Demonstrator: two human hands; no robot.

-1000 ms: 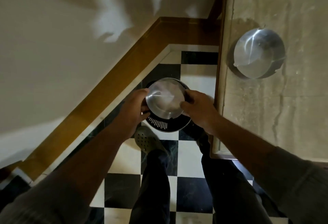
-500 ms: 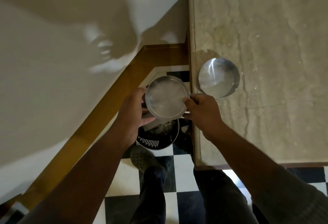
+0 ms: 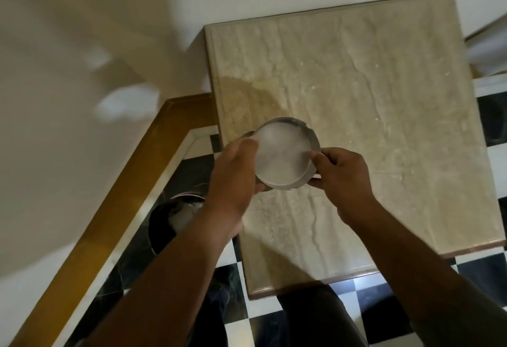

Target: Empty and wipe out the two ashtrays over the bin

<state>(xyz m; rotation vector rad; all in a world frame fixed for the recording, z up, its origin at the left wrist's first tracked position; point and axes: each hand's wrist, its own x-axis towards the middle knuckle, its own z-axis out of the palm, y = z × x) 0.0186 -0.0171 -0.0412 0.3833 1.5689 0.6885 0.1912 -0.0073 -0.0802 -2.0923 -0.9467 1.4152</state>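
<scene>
- I see the ashtray (image 3: 284, 154) held above the marble table (image 3: 370, 105), left edge (second ashtray hidden).
- Left hand (image 3: 233, 171) and right hand (image 3: 343, 175) clamp its opposite rims.
- Bin (image 3: 175, 223) sits lower left, on the floor.

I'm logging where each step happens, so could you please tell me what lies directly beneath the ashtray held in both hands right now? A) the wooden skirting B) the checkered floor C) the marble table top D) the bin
C: the ashtray, held between the left hand and right hand, is over the marble table top, while the bin sits lower left on the floor.
</scene>
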